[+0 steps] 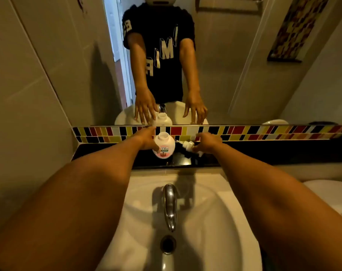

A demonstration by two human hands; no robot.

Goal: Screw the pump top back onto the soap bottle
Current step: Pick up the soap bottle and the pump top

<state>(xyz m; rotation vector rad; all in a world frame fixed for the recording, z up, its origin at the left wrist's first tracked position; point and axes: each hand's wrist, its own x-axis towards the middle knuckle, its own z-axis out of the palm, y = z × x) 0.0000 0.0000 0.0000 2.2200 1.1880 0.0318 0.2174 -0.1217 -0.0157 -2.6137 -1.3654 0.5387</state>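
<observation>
Here, upright on the black worktop behind the white sink: a squat, rounded white soap bottle, neck open, pinkish label facing the camera. Left hand against the bottle's left side, thumb pressed to its front, other fingers hidden behind it. Just to the right, lying on its side, the white pump top, apart from the bottle. Right hand over the pump top, fingers curled down around its right end, touching it; a firm grip or a mere touch, cannot tell. Chrome tap in the foreground; mirror behind.
</observation>
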